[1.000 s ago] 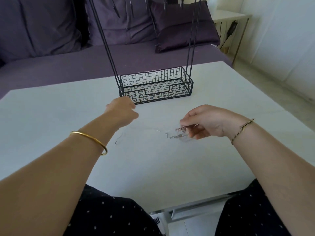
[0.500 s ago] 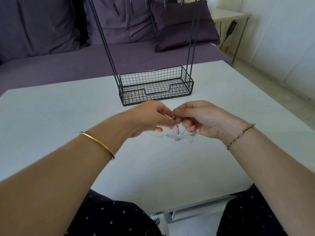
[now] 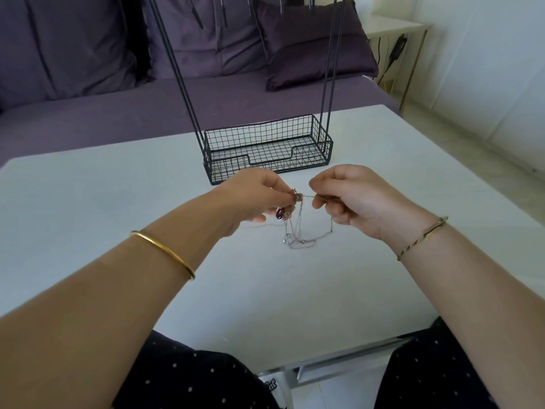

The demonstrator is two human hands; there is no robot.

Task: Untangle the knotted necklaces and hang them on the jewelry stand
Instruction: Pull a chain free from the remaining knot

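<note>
Left hand point(image 3: 253, 196): pinching the knotted necklaces point(image 3: 298, 222).
Right hand point(image 3: 351, 199): pinching one chain taut.
Risk: pulling apart is likely tightening the knot.

Bare forearms, bare left hand point(image 3: 253, 199) and right hand point(image 3: 354, 196). Plain smooth gold bangle point(image 3: 163, 252) on left wrist. Thin twisted bracelet point(image 3: 422, 238) on right wrist, gold and dark strands, small bar at its far end. Dark clothing point(image 3: 191, 379) with scattered small pale dots over both legs, near edge of view.
</note>
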